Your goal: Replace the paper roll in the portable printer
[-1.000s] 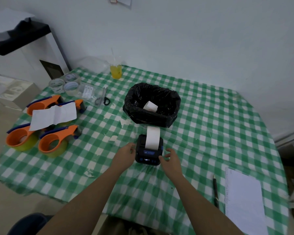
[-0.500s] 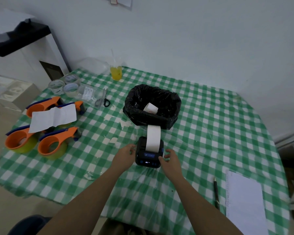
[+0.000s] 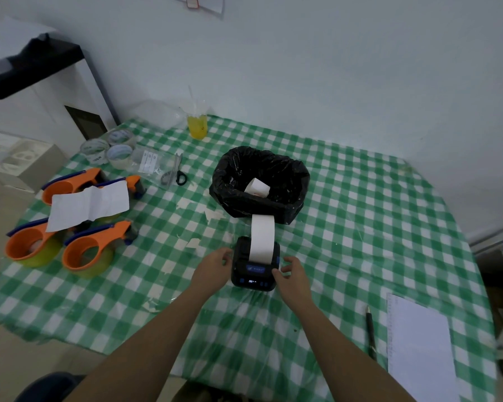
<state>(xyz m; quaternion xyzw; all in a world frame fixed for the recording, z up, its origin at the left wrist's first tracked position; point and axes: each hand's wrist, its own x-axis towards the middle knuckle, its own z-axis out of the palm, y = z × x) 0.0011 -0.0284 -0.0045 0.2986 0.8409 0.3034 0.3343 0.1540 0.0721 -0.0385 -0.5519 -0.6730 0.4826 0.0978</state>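
Note:
The small black portable printer [image 3: 254,278] lies on the green checked tablecloth with its display lit. A white paper strip [image 3: 262,239] runs out of its slot toward the far side, reaching the bin. My left hand [image 3: 214,268] rests against the printer's left side and my right hand [image 3: 292,275] against its right side, fingers curled on the casing. A white paper roll [image 3: 256,187] lies inside the bin lined with a black bag [image 3: 230,181] just behind the printer.
Three orange tape dispensers [image 3: 87,250] and a white sheet [image 3: 87,204] are at the left. Tape rolls [image 3: 108,147], scissors [image 3: 178,173] and a yellow drink [image 3: 197,126] stand at the back. A pen [image 3: 371,329] and a paper pad [image 3: 418,343] lie right.
The paper strip has grown longer out of the printer, and the view has shifted slightly. Both hands stay at the printer's sides.

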